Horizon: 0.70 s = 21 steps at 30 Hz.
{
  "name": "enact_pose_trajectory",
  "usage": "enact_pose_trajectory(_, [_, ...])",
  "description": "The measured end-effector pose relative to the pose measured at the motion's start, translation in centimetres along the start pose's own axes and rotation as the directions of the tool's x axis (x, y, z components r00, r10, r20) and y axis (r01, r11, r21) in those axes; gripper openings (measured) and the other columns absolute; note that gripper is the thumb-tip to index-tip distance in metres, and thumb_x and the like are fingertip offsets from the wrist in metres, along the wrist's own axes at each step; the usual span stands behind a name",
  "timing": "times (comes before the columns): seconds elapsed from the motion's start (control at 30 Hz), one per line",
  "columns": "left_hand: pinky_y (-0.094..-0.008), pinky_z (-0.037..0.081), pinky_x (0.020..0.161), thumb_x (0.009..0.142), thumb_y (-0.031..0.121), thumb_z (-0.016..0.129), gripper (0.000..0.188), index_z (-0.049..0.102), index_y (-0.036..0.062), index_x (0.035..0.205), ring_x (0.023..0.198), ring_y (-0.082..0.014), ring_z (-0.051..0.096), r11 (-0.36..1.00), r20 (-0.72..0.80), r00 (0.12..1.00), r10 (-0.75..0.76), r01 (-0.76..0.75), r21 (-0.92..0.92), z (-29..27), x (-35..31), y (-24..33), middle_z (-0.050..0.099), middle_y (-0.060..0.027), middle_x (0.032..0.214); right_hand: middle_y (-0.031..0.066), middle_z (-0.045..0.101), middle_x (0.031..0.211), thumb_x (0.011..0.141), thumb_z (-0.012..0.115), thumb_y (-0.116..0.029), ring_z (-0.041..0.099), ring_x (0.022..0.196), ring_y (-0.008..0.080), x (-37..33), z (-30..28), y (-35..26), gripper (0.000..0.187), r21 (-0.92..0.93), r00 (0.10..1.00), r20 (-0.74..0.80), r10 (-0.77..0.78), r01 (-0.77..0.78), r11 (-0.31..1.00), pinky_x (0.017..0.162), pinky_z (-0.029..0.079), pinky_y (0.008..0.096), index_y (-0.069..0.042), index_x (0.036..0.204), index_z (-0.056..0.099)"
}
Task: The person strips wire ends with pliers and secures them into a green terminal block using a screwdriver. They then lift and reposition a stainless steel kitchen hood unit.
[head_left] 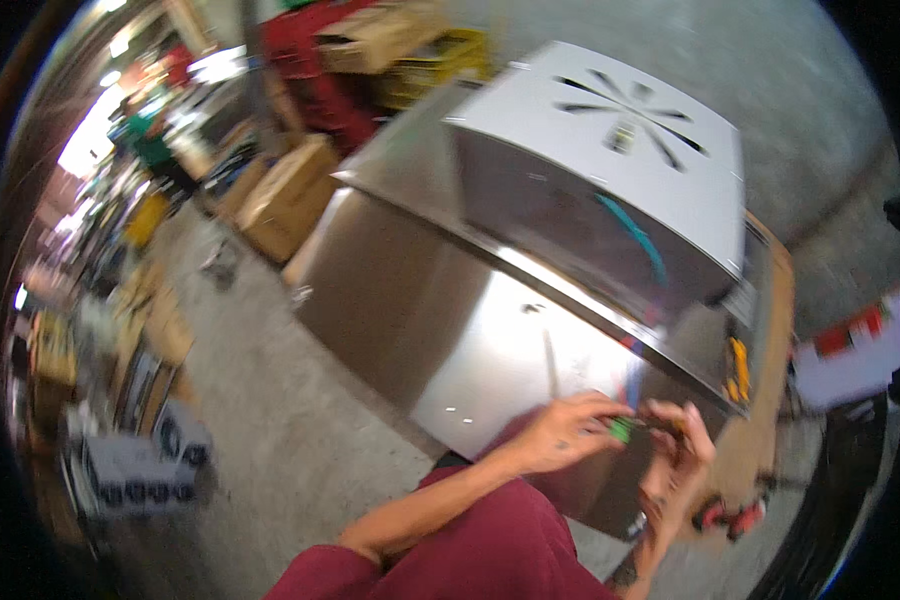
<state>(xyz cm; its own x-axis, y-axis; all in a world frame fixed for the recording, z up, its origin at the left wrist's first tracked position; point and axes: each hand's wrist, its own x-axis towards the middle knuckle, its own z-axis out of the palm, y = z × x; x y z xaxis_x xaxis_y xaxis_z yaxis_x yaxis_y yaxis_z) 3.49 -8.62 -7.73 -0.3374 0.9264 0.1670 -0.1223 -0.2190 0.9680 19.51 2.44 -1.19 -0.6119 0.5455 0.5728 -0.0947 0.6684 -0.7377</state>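
Observation:
Close together above the near right part of a shiny metal sheet [370, 260], my two hands meet. My left hand [570, 432] has its fingers pinched around a small green piece [620, 430], whose kind I cannot make out. My right hand [678, 452] has its fingers curled in toward the left hand's fingertips. Something dark and thin shows between the two hands, too blurred to name. A large box-shaped metal housing [620, 110] with a white top and slots fanning out stands beyond the sheet. A teal strip [635, 235] hangs on its near side.
An orange-yellow tool [738, 370] lies on the ledge to the right. A red and black power tool [730, 517] rests lower right. Cardboard boxes [290, 195] and a yellow crate [435, 65] stand at far left, with a person in green [148, 140] farther off.

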Motion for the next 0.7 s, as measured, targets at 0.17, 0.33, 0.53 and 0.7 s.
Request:
enact_pose_trajectory(0.17, [-0.0347, 0.064, 0.099, 0.095, 0.000, 0.080, 0.046, 0.068, -0.0026, 0.140, 0.113, -0.0208, 0.070, 0.993, -0.029, 0.997, 0.073, -0.075, -0.088, 0.5, 0.0, -0.5, 0.067, -0.0133, 0.125, 0.0178, 0.062, 0.126, 0.106, 0.059, 0.008, 0.065, 0.105, 0.0257, -0.1, -0.7, 1.3, 0.062, -0.005, 0.999, -0.032, 0.031, -0.031, 1.000, 0.091, 0.059, 0.0374, -0.007, 0.163, 0.039])
enact_pose_trajectory(0.33, [-0.0327, 0.063, 0.094, 0.092, -0.001, 0.082, 0.046, 0.068, -0.0064, 0.135, 0.108, -0.0198, 0.069, 0.994, -0.094, 0.993, 0.078, -0.084, -0.068, 0.8, -0.3, -0.5, 0.065, -0.0137, 0.123, 0.0283, 0.063, 0.138, 0.105, 0.070, -0.013, 0.069, 0.119, 0.0363, 0.2, -3.4, 4.2, 0.070, 0.101, 0.978, 0.191, 0.084, -0.105, 0.989, 0.115, 0.045, 0.0521, -0.016, 0.165, 0.033])
enact_pose_trajectory(0.53, [-0.0326, 0.062, 0.093, 0.091, -0.001, 0.081, 0.044, 0.068, -0.0084, 0.132, 0.105, -0.0206, 0.069, 0.990, -0.157, 0.985, 0.066, -0.084, -0.112, 1.2, -0.5, -0.5, 0.064, -0.0143, 0.121, 0.0278, 0.070, 0.127, 0.107, 0.069, -0.015, 0.076, 0.094, 0.0318, 4.1, -1.3, 1.2, 0.062, -0.118, 0.921, 0.240, -0.306, 0.341, 0.933, 0.107, 0.053, 0.0499, -0.011, 0.160, 0.036])
enact_pose_trajectory(0.7, [-0.0329, 0.062, 0.093, 0.091, -0.003, 0.080, 0.043, 0.068, -0.0079, 0.132, 0.105, -0.0217, 0.069, 0.994, -0.144, 0.986, 0.086, -0.094, -0.054, 1.8, -0.7, -0.9, 0.064, -0.0149, 0.121, 0.0232, 0.052, 0.147, 0.108, 0.070, -0.022, 0.077, 0.097, 0.0337, 3.1, -1.9, 1.5, 0.062, -0.148, 0.928, 0.295, -0.226, 0.278, 0.949, 0.117, 0.039, 0.0524, -0.012, 0.159, 0.037])
